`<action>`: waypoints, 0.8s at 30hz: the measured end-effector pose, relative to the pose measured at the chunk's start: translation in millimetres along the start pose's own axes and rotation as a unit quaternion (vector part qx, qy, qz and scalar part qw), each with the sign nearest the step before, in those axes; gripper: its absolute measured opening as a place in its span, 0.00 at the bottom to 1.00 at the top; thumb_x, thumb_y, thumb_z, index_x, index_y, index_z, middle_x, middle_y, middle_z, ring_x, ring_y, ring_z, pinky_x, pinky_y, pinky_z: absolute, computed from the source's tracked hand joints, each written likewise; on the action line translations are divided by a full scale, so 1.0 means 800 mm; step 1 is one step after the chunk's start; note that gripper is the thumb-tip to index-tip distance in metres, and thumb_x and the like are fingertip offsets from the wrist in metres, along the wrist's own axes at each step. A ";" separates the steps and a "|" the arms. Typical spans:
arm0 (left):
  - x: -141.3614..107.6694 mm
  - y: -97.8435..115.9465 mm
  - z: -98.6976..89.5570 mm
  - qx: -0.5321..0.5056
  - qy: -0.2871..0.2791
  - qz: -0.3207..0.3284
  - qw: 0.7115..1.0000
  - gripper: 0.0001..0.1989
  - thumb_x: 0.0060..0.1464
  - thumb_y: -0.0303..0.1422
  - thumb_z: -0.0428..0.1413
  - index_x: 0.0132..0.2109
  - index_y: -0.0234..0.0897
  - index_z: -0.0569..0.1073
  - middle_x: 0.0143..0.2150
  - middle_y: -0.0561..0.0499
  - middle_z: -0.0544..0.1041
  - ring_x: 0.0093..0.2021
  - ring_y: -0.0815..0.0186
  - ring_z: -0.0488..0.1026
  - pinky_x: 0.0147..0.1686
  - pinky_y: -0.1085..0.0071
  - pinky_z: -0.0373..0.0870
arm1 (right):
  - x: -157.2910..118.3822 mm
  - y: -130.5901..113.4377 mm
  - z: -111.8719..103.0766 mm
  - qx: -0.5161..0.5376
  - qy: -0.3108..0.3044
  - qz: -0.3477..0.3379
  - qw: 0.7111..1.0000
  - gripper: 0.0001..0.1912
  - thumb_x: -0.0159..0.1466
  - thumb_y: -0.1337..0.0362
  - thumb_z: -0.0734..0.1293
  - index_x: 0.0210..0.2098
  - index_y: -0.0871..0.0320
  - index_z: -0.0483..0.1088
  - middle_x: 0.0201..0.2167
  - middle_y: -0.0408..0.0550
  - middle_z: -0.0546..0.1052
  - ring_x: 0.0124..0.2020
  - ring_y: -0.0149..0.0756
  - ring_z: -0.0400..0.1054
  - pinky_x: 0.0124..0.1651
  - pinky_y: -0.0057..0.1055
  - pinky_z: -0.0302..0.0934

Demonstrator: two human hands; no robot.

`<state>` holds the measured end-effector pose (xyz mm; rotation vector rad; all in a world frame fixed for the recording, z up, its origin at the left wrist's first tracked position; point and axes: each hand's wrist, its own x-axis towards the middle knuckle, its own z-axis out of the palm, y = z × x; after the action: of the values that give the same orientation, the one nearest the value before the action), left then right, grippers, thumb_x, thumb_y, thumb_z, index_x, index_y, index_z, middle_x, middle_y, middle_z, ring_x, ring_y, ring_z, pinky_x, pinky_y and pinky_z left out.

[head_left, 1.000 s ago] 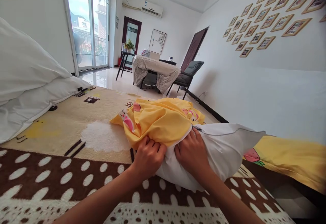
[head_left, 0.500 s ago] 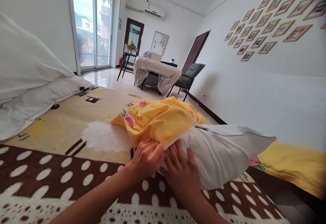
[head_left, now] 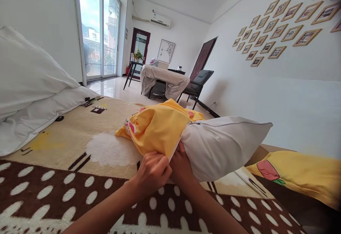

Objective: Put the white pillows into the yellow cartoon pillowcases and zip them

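Daylight enters through the glass door (head_left: 97,31), reflecting off the floor (head_left: 109,86); corners are darkened at right, with wide-angle distortion.

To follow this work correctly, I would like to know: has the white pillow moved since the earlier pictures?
Yes: the white pillow has shifted left, uncovering more of the dark stripes on the blanket's right side.

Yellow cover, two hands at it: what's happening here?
The left hand grips the yellow cover at its open edge. The right hand is at the same edge, against the white pillow. The cover is bunched over one end of the pillow; the rest is bare. Both lie on the patterned blanket.
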<state>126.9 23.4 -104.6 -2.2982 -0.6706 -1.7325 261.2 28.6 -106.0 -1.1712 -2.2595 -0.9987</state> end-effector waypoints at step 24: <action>0.035 -0.057 -0.062 0.195 -0.019 -0.124 0.973 0.06 0.43 0.24 0.51 0.25 0.39 0.62 0.19 0.56 0.66 0.21 0.67 0.64 0.24 0.71 0.56 | -0.072 0.062 -0.096 -0.039 0.115 0.256 0.959 0.33 0.66 0.52 0.57 0.65 0.61 0.49 0.60 0.66 0.63 0.58 0.58 0.59 0.52 0.53 0.55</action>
<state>69.3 50.3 -69.0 -2.0453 -1.2285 -1.4838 336.9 -40.1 -71.0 -1.4834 -1.6271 -0.9546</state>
